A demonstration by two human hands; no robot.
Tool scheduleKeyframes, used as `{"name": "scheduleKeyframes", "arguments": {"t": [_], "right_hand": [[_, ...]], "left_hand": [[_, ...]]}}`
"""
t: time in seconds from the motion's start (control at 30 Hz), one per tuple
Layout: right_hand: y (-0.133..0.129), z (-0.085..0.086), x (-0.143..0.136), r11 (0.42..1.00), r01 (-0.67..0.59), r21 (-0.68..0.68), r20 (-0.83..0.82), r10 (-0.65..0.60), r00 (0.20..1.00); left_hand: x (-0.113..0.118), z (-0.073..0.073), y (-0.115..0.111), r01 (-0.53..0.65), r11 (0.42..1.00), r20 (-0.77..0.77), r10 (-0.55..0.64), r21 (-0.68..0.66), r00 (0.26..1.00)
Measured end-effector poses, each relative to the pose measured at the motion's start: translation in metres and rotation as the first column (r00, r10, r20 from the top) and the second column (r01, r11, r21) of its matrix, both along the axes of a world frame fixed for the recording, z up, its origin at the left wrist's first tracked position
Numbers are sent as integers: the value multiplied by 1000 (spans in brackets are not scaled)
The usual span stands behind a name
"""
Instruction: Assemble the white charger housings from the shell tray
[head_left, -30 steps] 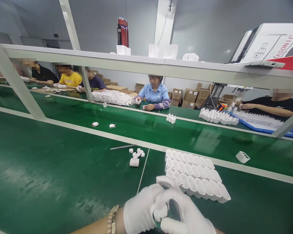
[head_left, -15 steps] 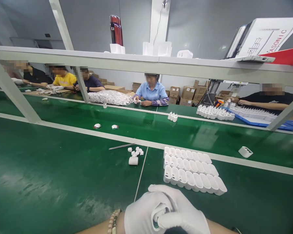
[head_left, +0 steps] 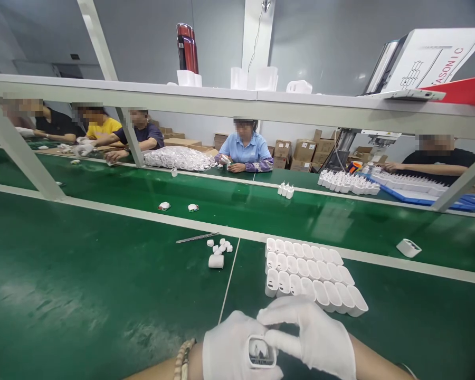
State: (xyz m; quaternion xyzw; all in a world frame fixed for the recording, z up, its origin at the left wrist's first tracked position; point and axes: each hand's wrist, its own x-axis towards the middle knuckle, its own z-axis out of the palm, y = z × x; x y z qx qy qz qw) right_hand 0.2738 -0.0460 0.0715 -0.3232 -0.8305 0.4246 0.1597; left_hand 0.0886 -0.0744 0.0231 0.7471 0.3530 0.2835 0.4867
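Observation:
My gloved left hand [head_left: 231, 343] is closed around a small white plastic housing [head_left: 257, 365], its open end turned toward me. White and dark parts show inside the housing, too small to name. From the right, my gloved right hand [head_left: 320, 332] bends over, with its thumb and fingertips at the housing's upper rim. Just beyond the hands, several white housings [head_left: 332, 295] stand in three rows on the green table, open ends up. Left of them lie a white cylindrical piece [head_left: 216, 261], several small white pieces [head_left: 222, 245] and metal tweezers [head_left: 196, 238].
A green conveyor belt [head_left: 229, 208] crosses beyond the table, carrying small white assemblies [head_left: 164, 206], a plug group [head_left: 286, 190] and a housing [head_left: 409, 248]. A shelf [head_left: 221, 97] spans overhead on slanted posts. Several co-workers sit across the belt.
My right hand has drawn back to the right, uncovering the housing's open end in my left hand. Pieces on the belt have shifted right. A co-worker at the left has reached toward the belt.

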Motion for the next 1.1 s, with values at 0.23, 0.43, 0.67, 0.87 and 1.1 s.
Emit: {"name": "scheduleKeyframes", "arguments": {"t": [0.23,0.43,0.67,0.87,1.1], "right_hand": [[-1,-17,-5,988,140,-64,-29,-142,989],[11,-9,1,969,41,-244,-52,-55,997],[4,-21,-3,985,90,-150,27,-86,996],[-1,-37,-7,999,11,52,115,-17,993],[18,-16,1,999,-41,28,-72,43,997]], "left_hand": [[-1,-13,1,25,999,-103,-21,35,994],[0,-12,3,17,1000,-41,-18,-24,999],[3,-28,2,13,1000,-179,-11,6,984],[8,-41,3,66,990,-358,-16,127,934],[12,-17,-2,-172,983,-161,159,-66,974]]}}
